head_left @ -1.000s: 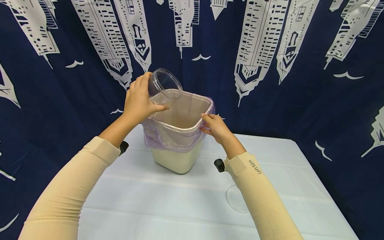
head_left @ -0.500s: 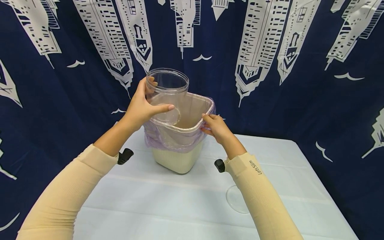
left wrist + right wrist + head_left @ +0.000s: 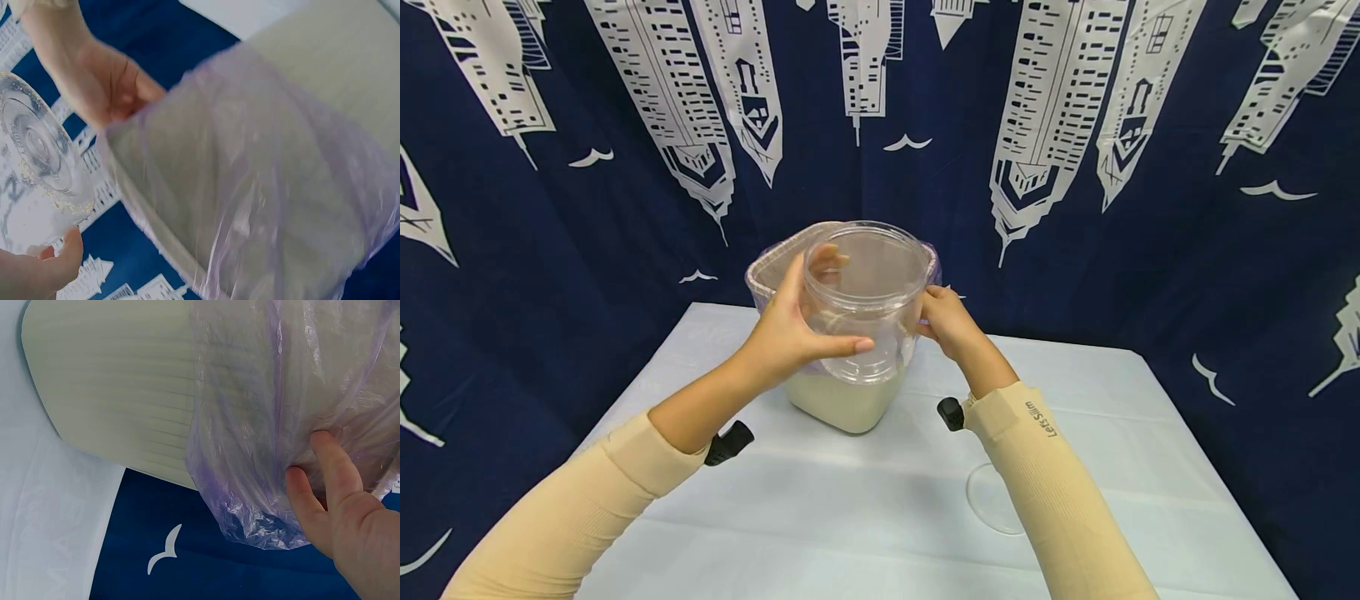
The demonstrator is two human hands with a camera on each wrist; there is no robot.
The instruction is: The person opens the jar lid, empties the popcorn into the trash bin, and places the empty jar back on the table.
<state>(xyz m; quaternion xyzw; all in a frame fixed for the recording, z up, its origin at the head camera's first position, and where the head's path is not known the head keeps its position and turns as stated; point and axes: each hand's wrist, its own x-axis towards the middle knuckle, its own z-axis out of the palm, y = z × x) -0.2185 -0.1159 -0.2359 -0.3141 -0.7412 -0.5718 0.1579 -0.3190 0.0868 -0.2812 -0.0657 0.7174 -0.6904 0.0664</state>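
My left hand (image 3: 786, 337) holds a clear plastic jar (image 3: 876, 329) by its side, its wide mouth uncovered and facing up. In the head view the jar is in front of a cream trash can (image 3: 842, 404), hiding part of its opening. Yellowish crumbs cling near the base of the jar (image 3: 44, 162) in the left wrist view. A thin purple trash bag (image 3: 244, 419) lines the can and is folded over its rim. My right hand (image 3: 953, 323) grips the lined rim at the right, its fingers (image 3: 337, 469) pressing the bag from outside.
A clear round lid (image 3: 992, 504) lies on the white-covered table (image 3: 820, 533), partly hidden by my right sleeve. Behind the table hangs a dark blue cloth (image 3: 925, 200) printed with white buildings.
The jar was tipped over the can's opening; my left hand has turned it upright and brought it right and nearer, in front of the can. My right hand stays on the rim.
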